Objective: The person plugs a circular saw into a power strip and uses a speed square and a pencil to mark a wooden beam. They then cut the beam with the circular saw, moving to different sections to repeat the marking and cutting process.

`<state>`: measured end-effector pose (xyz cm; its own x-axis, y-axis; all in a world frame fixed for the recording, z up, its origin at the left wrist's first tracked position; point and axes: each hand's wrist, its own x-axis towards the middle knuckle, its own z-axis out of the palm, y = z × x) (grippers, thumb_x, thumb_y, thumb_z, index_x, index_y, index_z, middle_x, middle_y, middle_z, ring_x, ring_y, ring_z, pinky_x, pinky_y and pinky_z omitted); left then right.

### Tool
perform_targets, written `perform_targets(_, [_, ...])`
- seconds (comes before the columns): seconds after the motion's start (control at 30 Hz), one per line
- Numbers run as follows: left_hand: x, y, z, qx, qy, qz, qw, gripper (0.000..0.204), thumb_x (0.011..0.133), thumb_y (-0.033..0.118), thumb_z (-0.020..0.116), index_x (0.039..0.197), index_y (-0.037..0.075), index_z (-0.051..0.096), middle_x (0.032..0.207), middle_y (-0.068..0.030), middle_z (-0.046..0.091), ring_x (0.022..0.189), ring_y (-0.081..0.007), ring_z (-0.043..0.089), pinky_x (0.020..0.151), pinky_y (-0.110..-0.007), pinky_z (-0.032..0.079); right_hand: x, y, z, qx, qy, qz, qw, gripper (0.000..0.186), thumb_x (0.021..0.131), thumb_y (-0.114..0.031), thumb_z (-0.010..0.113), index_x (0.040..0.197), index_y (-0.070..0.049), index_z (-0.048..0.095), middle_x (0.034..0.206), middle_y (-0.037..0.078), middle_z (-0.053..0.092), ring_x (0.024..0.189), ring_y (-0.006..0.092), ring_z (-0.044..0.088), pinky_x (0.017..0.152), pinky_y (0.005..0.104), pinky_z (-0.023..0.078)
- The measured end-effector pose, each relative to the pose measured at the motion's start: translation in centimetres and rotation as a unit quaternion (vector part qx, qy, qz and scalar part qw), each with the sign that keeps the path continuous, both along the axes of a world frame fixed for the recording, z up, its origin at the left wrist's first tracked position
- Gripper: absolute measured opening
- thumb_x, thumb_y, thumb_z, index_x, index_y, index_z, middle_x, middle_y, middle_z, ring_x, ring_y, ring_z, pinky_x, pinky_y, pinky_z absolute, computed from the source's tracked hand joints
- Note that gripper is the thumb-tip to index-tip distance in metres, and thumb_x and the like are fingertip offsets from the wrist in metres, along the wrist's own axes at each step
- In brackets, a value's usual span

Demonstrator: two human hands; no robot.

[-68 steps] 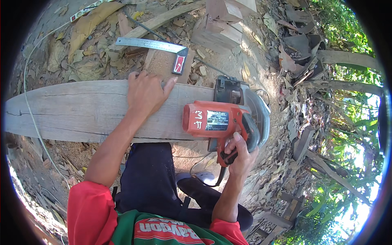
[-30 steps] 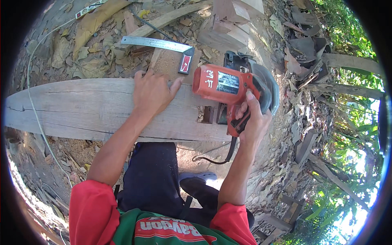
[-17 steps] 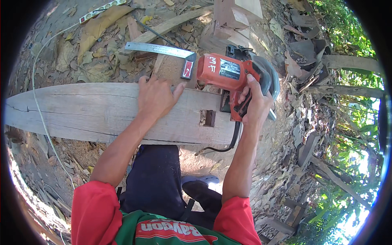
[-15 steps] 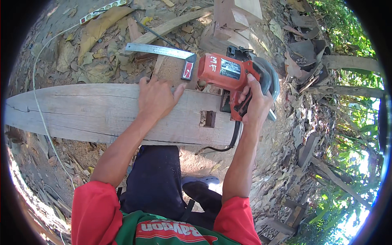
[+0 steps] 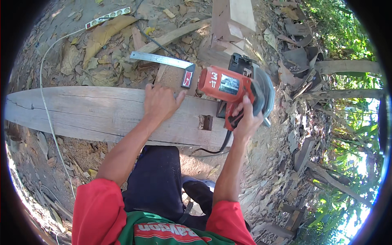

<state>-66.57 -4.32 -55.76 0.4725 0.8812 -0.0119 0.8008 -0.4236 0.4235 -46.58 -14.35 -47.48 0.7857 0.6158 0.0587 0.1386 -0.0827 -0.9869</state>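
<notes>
A thick, weathered wooden beam [image 5: 81,108] with a tapered left end lies across in front of me. My left hand [image 5: 160,102] rests on top of it, fingers bent over the far edge and thumb out to the side. A square mortise hole [image 5: 206,122] shows near the beam's right end. My right hand [image 5: 248,120] is wrapped round the rear handle of a red circular saw [image 5: 222,83]. The saw sits at the right end of the beam, its rounded blade guard facing right; the blade is mostly hidden. Beyond the left hand lies a try square [image 5: 163,60] with a metal blade.
A white power strip [image 5: 108,17] lies at the far left, its pale cable [image 5: 44,92] crossing the beam. Stacked timber [image 5: 232,24] stands beyond the saw. The saw's black cord [image 5: 223,143] hangs near my right forearm. Dry leaves and scraps litter the ground.
The saw has come slightly nearer to me and turned a little. My right thumb has shifted lower on the handle. My left hand stays on the beam; the whole view has shifted slightly.
</notes>
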Motion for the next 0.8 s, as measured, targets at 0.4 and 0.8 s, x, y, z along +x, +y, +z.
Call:
perform_targets(0.4, [0.4, -0.6, 0.0, 0.002, 0.039, -0.006, 0.999, 0.059, 0.095, 0.054, 0.044, 0.08, 0.007, 0.076, 0.079, -0.0178, 0.07, 0.084, -0.0307, 0.065, 0.083, -0.044, 0.037, 3.2, -18.9, 7.6, 0.058, 0.123, 0.013, 0.991, 0.025, 0.092, -0.02, 0.058, 0.099, 0.004, 0.058, 0.063, 0.005, 0.056, 0.048, 0.0134, 0.053, 0.045, 0.026, 0.042])
perform_targets(0.8, [0.5, -1.7, -0.3, 0.034, 0.043, 0.001, 0.999, 0.056, 0.095, 0.054, 0.048, 0.092, 0.006, 0.075, 0.086, -0.0188, 0.07, 0.088, -0.0324, 0.063, 0.086, -0.044, 0.04, 20.2, -37.7, -4.9, -0.728, -0.272, 0.203, 0.595, 0.058, 0.09, -0.048, 0.056, 0.105, 0.006, 0.065, 0.097, 0.032, 0.066, 0.096, 0.0439, 0.066, 0.084, 0.0507, 0.052])
